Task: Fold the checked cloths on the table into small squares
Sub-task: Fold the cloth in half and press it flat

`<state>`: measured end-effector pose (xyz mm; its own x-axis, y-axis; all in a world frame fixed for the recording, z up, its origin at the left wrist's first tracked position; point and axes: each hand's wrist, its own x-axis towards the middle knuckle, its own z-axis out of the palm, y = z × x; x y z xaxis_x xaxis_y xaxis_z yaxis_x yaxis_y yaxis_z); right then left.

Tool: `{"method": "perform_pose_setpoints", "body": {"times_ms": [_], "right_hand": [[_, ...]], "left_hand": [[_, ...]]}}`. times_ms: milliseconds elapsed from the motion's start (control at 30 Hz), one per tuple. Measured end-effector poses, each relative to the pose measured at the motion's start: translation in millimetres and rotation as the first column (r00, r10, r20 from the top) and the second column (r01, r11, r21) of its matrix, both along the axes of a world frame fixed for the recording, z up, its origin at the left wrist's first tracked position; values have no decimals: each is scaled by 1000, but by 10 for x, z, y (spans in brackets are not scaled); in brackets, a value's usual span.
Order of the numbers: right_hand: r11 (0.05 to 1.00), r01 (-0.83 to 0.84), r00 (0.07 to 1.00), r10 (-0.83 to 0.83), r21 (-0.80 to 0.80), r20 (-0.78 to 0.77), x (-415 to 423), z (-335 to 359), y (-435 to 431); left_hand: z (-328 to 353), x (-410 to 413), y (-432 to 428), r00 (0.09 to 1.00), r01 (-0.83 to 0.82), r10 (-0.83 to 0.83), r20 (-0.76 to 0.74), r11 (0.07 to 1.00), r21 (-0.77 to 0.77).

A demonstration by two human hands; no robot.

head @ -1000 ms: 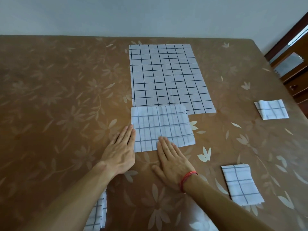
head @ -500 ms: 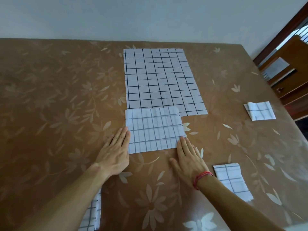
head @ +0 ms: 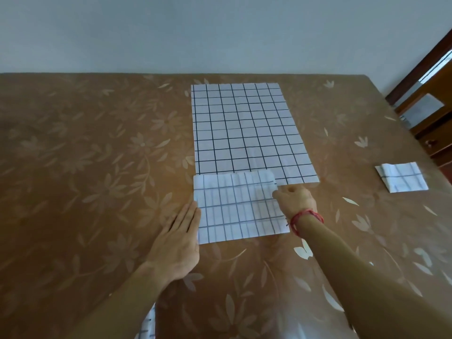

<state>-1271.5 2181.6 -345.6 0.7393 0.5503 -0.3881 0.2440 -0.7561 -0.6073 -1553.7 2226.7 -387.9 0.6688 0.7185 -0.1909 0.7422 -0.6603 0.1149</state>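
Half-folded cloth [head: 239,206]: white with thin dark checks, lying flat at the middle of the table [head: 73,167], straight ahead of the person. Its shape is a wide rectangle. The lines on it look fainter and greyer than on the cloth behind, and light creases run across it. The far right corner is rounded, and the far edge overlaps the near edge of the large cloth.

Large cloth [head: 247,130]: same white fabric with a crisp dark grid, spread out fully, reaching from the half-folded cloth towards the far edge of the table.

Left hand [head: 178,243]: palm down on the table, fingers straight and together. The fingertips touch the left edge of the half-folded cloth and hold nothing.

Right hand [head: 294,199]: at the right edge of the half-folded cloth, near its far corner. Seen from the back, its fingers are curled under and hidden, with the thumb tip at the cloth's edge. Whether it has pinched the fabric cannot be told. A red band [head: 307,216] circles the wrist.

Small folded square [head: 401,177]: same checked fabric, well apart on the right side of the table.

A scrap of checked fabric [head: 148,326] shows at the near edge, beside the left forearm.

The table has a brown cover with a pale flower pattern. Dark wooden furniture [head: 430,106] stands beyond the right corner.
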Motion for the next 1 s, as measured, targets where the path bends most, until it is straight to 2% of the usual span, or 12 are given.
{"method": "perform_pose_setpoints", "body": {"times_ms": [233, 333, 433, 500, 667, 800, 900, 1000], "right_hand": [[996, -94, 988, 92, -11, -121, -5, 40, 107], [998, -66, 980, 64, -2, -189, 37, 52, 147], [995, -97, 984, 98, 15, -151, 59, 37, 148], [995, -93, 986, 96, 30, -139, 79, 11, 112], [996, -5, 992, 15, 84, -125, 104, 9, -73], [970, 176, 976, -150, 167, -155, 71, 103, -252], [907, 358, 909, -284, 221, -305, -59, 128, -373], [864, 466, 808, -329, 189, -489, -248, 102, -462]], "left_hand": [[8, 2, 4, 1000, 0, 0, -4, 1000, 12], [-9, -10, 11, 1000, 12, -12, 8, 1000, 24], [39, -11, 13, 999, -4, 4, 45, 1000, -2], [49, 2, 27, 992, 2, 1, 123, 1000, -25], [216, 74, 95, 937, -102, 135, 322, 988, -117], [310, 171, 0, 893, -48, 81, 443, 995, -87], [332, 311, -204, 895, 14, 19, 446, 997, -72], [313, 462, -428, 896, 25, 10, 443, 997, -73]]}}
